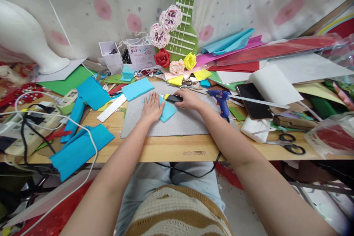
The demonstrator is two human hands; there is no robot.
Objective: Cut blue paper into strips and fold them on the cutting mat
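Blue paper (168, 111) lies on the grey mat (188, 121), mid-table (171, 147), toward the mat's far edge. Your left hand (152, 108) lies flat on it with fingers spread, the palm pressing its left part; it grips nothing. Your right hand (190, 99) is closed round a yellow-and-black knife (172, 98). The knife's nose points left along the paper's far edge, just beside your left fingertips. Whether the blade is out: cannot tell.

Handling, judged: the paper looks thin, light and soft. It would likely slide on the mat, and crease or tear if pinched. It is best held by flat pressure from above, near the knife, with fingers off the blade's line. The knife looks stiff and light; hold it by the body, not the nose.

Around: a glue gun (221, 99) stands at the mat's right edge. A phone (253, 99) lies further right, and scissors (290, 143) lie near the table's front right. Blue sheets (80, 147) lie toward the left edge, one overhanging the front.
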